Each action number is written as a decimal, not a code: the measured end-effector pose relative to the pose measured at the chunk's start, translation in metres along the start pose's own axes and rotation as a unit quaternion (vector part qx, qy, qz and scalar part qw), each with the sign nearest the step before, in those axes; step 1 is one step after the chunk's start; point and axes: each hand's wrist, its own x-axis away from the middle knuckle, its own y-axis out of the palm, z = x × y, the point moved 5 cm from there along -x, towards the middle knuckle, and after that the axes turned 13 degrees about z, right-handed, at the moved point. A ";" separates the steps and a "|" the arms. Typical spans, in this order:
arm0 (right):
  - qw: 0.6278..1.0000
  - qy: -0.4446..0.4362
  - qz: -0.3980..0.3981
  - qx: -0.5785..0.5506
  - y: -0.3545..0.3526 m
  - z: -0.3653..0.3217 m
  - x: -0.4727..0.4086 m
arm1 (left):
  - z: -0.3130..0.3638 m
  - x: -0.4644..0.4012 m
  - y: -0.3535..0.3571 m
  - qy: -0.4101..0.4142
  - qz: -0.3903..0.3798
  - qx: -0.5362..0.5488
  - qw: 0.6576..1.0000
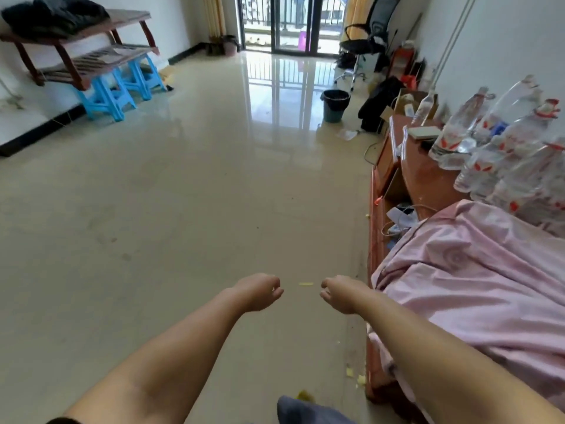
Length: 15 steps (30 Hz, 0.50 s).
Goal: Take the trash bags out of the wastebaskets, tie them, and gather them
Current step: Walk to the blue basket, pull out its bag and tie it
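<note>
One wastebasket [335, 105] is what we can see of the task's things: a grey-green bin with a black bag [335, 97] folded over its rim, standing upright on the floor [189, 194] at the far end of the room, just beside a black bundle [377, 104] and near the office chair [365, 41]. It lies well apart from our hands, far ahead of them and a little to the right.

Two bare hands reach out low in front of us. Our left hand [260, 292] and right hand [337, 293] hang near each other over the tiles, fingers loosely curled, neither holding anything nor touching the other. A small yellow scrap [305, 284] lies on the floor between them, and a few more yellow bits [356, 376] sit by the foot of the wooden cabinet [425, 175] on our right.

On that cabinet we count at least six clear water bottles [495, 139] with red labels, crowded together; the blur keeps us from an exact number. A pink cloth [477, 270] spills over the cabinet's near end, touching our right forearm. Along the left wall we see three blue stools [119, 90] under a dark wooden rack [82, 47], which carries a heap of black clothing [52, 13]. One glass balcony door [293, 22] closes the far wall.
</note>
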 end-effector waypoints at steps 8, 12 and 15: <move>0.998 -0.005 -0.044 0.033 -0.070 0.038 -0.186 | -0.034 -0.183 -0.059 -0.005 -0.011 0.015 1.000; 0.999 -0.002 -0.028 0.027 -0.111 0.047 -0.305 | -0.078 -0.296 -0.102 -0.002 -0.007 0.005 1.000; 0.999 0.016 -0.027 0.008 -0.153 0.051 -0.385 | -0.113 -0.381 -0.153 -0.006 -0.006 -0.012 1.000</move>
